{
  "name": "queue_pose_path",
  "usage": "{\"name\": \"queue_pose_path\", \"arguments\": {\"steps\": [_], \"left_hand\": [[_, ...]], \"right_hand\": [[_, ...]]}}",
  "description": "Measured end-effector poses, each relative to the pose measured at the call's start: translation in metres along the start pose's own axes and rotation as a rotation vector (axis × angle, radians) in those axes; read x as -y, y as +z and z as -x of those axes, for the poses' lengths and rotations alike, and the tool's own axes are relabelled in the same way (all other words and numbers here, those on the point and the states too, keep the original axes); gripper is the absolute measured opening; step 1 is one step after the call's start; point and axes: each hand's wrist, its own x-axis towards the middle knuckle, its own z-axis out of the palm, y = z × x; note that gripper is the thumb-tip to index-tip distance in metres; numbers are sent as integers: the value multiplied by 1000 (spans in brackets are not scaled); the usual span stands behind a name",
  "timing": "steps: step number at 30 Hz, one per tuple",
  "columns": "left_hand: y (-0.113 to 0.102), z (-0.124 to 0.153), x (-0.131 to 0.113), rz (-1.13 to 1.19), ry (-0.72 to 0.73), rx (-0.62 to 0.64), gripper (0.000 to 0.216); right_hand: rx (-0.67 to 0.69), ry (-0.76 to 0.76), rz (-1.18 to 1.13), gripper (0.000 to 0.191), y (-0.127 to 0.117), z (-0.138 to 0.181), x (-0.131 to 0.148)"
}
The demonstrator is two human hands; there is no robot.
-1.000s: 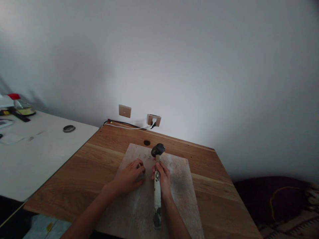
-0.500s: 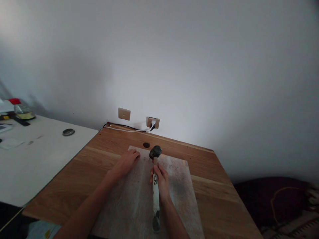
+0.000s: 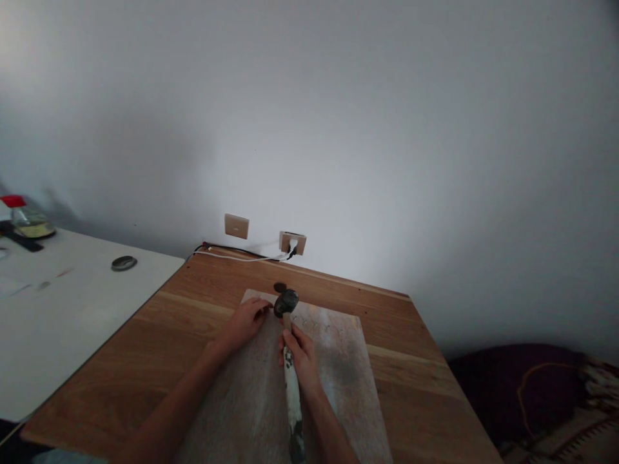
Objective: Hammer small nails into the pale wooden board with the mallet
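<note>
My right hand (image 3: 300, 354) is closed round the worn, white-painted handle of a mallet (image 3: 287, 301), just below its black head. The handle's end points back toward me. Beneath it a pale, stained board (image 3: 261, 380) lies on the wooden table. My left hand (image 3: 249, 320) rests at the board's far left corner, fingers bent and tips pinched together close to the mallet head. What is between those fingertips, if anything, is too small to make out. A row of small nail-like pieces (image 3: 316, 325) runs along the board's far edge, right of the mallet.
The wooden table (image 3: 193, 309) has a round dark hole (image 3: 280, 287) near the wall. Cables (image 3: 236, 256) run along its back to a socket (image 3: 293, 243). A white table (image 3: 87, 303) at left carries a dark round lid (image 3: 124, 263) and a red-capped bottle (image 3: 31, 219).
The mallet and my right hand have shifted left, closer to my left hand. My left fingers have curled inward from a flatter rest on the board. The view has moved slightly.
</note>
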Motion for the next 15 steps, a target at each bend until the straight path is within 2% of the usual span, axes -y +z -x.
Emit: {"name": "queue_pose_path", "arguments": {"steps": [7,12,15], "left_hand": [[1,-1,5,134,-42,-47,36],[2,-1,7,210,-55,-98,44],[1,0,6,213,-56,-76,48]], "right_hand": [[86,-26,35,48,13,-1,-3],[103,-27,49,50,16,-2,-6],[85,-23,60,50,15,-2,-7]]}}
